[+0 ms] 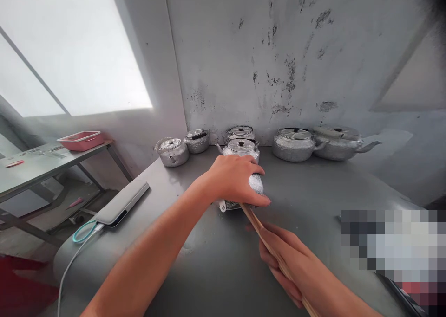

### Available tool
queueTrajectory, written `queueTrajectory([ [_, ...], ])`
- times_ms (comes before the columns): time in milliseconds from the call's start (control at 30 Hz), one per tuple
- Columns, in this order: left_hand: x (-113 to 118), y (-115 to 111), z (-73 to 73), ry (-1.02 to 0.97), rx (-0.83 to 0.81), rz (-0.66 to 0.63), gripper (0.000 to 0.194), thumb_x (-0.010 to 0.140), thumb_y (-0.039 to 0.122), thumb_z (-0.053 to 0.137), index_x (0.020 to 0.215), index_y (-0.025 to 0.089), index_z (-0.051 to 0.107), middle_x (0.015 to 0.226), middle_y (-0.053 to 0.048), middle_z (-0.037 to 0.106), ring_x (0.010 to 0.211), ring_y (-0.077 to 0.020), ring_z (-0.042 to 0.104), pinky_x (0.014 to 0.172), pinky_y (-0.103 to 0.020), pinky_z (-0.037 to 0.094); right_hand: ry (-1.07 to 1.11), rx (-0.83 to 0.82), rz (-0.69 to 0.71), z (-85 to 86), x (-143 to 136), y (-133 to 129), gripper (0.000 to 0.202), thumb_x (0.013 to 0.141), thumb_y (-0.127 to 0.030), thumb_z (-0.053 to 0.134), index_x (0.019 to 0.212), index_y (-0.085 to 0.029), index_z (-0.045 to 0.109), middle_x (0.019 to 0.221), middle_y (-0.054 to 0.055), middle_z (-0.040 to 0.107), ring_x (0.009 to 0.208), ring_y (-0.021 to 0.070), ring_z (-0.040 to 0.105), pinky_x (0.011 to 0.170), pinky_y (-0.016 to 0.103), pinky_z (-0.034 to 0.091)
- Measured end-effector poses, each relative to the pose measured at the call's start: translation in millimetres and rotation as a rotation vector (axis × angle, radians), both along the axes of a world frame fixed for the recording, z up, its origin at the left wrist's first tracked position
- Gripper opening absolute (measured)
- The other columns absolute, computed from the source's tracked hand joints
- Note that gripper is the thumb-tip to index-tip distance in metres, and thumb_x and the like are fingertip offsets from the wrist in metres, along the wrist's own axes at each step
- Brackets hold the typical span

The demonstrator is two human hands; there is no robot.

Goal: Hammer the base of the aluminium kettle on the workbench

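Observation:
My left hand (235,180) is wrapped over a small silvery kettle (256,183) near the middle of the grey table. Much of that kettle is hidden under the palm; part of its rounded side and a light lug at its lower left show. Closed around a long thin wooden stick (256,222) is my right hand (282,254), below and to the right of the left one. The stick's upper end reaches the underside of the kettle, beneath my left fingers. Directly behind stands another metal kettle (240,146) with a dark lid knob.
More kettles line the wall: a pair at left (172,153), one behind the middle, a pair at right (295,145). A power bank (121,204) with a cable lies left on the table (209,280). A pink basket (81,141) stands on a side table.

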State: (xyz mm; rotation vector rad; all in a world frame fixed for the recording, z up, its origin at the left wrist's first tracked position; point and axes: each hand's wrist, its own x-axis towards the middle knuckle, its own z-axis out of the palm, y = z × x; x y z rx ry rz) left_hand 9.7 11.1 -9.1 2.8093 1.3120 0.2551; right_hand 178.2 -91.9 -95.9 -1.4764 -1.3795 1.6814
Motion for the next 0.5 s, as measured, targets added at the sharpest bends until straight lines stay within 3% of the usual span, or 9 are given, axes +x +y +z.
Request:
queueTrajectory([
  [233,-25,24,2.6,-0.170,-0.158,0.062,0.069,0.074,0.078,0.062,0.128,0.036,0.064,0.141,0.003,0.057,0.125,-0.0282,0.054,0.106,-0.036,0.039,-0.126,0.034,0.063,-5.8,2,6,0.032,0.098,-0.051,0.038,0.112,-0.025,0.047,0.071,-0.008,0.036,0.044,0.0087,0.029,0.039,0.024,0.028],
  [333,-47,33,8.7,-0.210,-0.300,0.064,0.073,0.077,0.077,0.059,0.137,0.035,0.058,0.148,0.000,0.050,0.134,-0.0290,0.046,0.110,-0.034,0.035,-0.242,0.261,0.144,-6.0,7,11,0.020,0.097,-0.041,0.045,0.091,-0.023,0.051,0.069,-0.007,0.035,0.053,0.0103,0.031,0.048,0.025,0.028],
  [400,-62,37,13.9,-0.167,-0.382,0.101,0.078,0.075,0.072,0.065,0.143,0.037,0.052,0.154,-0.001,0.041,0.136,-0.0311,0.042,0.110,-0.036,0.034,-0.300,0.431,0.178,-5.1,13,14,0.025,0.096,-0.037,0.049,0.075,-0.023,0.048,0.066,-0.005,0.039,0.056,0.0118,0.032,0.052,0.026,0.028],
  [500,-81,43,18.0,-0.185,-0.465,0.167,0.080,0.073,0.065,0.070,0.146,0.042,0.046,0.150,-0.001,0.044,0.135,-0.0321,0.042,0.109,-0.038,0.035,-0.351,0.547,0.189,-0.9,20,15,0.024,0.093,-0.036,0.055,0.072,-0.024,0.052,0.062,-0.004,0.046,0.054,0.0134,0.034,0.052,0.027,0.026],
])
